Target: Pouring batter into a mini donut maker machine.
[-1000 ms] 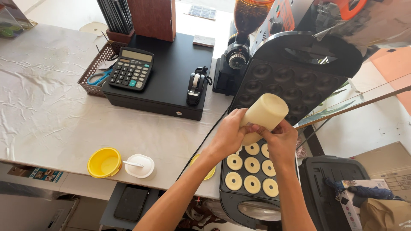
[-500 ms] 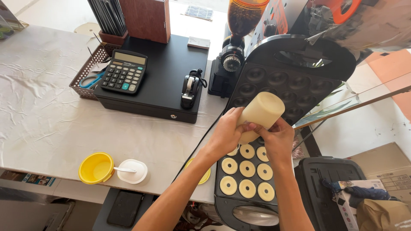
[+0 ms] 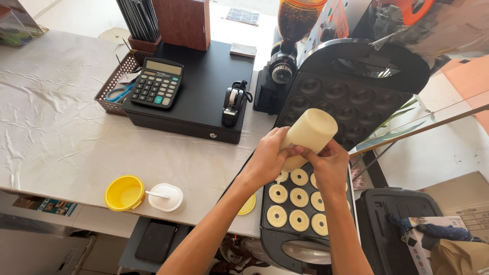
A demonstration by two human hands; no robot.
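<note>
Left hand [image 3: 268,158] and right hand [image 3: 328,165] both grip a cream, batter-filled squeeze bottle [image 3: 307,135], tilted downward.

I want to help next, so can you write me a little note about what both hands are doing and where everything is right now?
Left hand and right hand: both grip the cream batter bottle, tilted nozzle-down over the donut maker.
Lid: stands open behind.
Done: several molds near the front hold pale batter rings.
Left: molds under the hands are hidden, so can't tell if those are full.
Nearby: yellow bowl and white cup sit on the table.
</note>
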